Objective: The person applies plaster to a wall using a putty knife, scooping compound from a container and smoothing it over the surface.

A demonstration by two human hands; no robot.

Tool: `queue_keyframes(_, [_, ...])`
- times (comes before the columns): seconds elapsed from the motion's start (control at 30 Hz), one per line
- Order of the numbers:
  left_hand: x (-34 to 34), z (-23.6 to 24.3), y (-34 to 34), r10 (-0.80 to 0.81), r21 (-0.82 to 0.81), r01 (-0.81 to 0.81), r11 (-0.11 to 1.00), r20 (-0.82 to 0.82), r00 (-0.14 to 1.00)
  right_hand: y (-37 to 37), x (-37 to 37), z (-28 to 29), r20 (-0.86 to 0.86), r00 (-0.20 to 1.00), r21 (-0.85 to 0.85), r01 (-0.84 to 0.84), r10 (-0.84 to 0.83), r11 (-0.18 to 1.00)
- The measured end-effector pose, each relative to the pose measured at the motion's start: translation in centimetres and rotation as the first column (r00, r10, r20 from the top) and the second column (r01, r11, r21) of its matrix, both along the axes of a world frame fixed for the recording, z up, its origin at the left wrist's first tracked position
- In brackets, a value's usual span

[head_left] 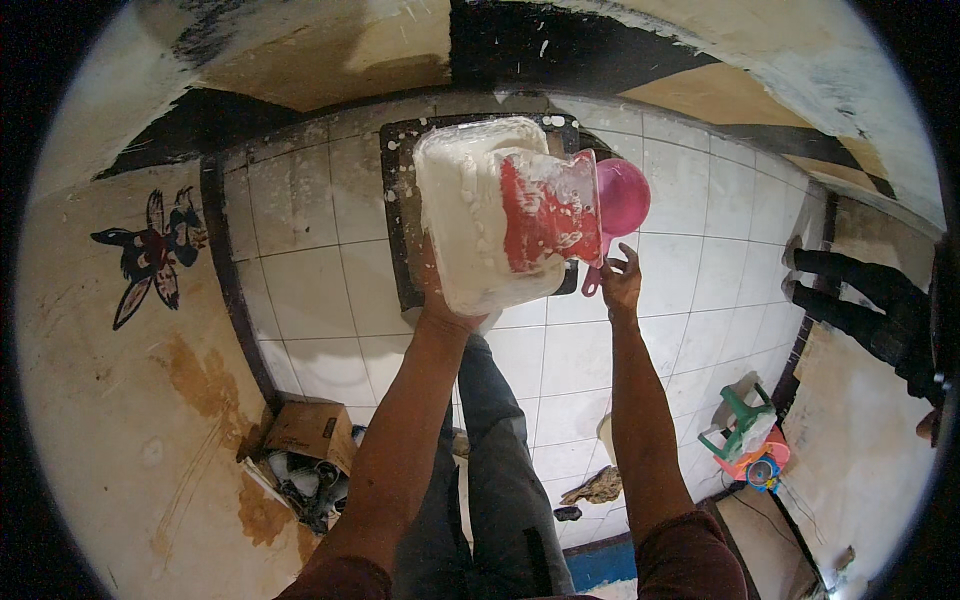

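Near the top centre, a white plastic tub [433, 215] smeared with pale paste is above a paint-spattered black surface [398, 180]. My left hand [445, 295] grips the tub at its lower left, its fingers partly hidden. A red, paste-smeared object [548, 215] with a flared rim rests across the tub's right part. Behind it on the right is a pink plastic dipper [625, 195], its handle pointing down. My right hand [622, 278] is beside that handle, fingers curled but apart, with nothing visibly in its grip.
Another person's dark-clad legs [865, 285] are at the right. A green stool [740, 430] and coloured containers [763, 472] stand lower right. A cardboard box [305, 435] with assorted items sits lower left. A crumpled cloth [592, 487] lies on the tiled floor [690, 275]. Painted walls [130, 380] surround it.
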State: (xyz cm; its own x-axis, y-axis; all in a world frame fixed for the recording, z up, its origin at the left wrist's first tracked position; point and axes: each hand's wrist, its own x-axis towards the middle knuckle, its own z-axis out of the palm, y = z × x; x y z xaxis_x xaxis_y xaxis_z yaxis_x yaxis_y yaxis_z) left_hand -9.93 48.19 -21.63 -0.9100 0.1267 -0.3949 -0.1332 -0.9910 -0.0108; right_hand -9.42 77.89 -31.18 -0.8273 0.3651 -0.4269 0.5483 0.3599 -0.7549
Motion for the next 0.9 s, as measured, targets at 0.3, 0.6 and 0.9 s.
queue_keyframes(0.3, [-0.5,0.6,-0.3,0.036,0.057,-0.043,0.997,0.119,0.992,-0.5,-1.3,-1.3,0.056,0.992,0.047,-0.113,0.110,0.992])
queue_keyframes(0.6, [0.2,-1.7,-0.1,0.019,0.026,-0.020,0.999,0.034,0.999,-4.6,-3.5,8.6,-0.365,0.923,-0.066,0.109,-0.125,0.992])
queue_keyframes(0.9, [-1.5,3.2,0.6,-0.075,0.016,0.077,0.997,-0.066,0.995,-17.3,-6.3,26.1,0.027,0.935,0.288,-0.346,0.354,0.893])
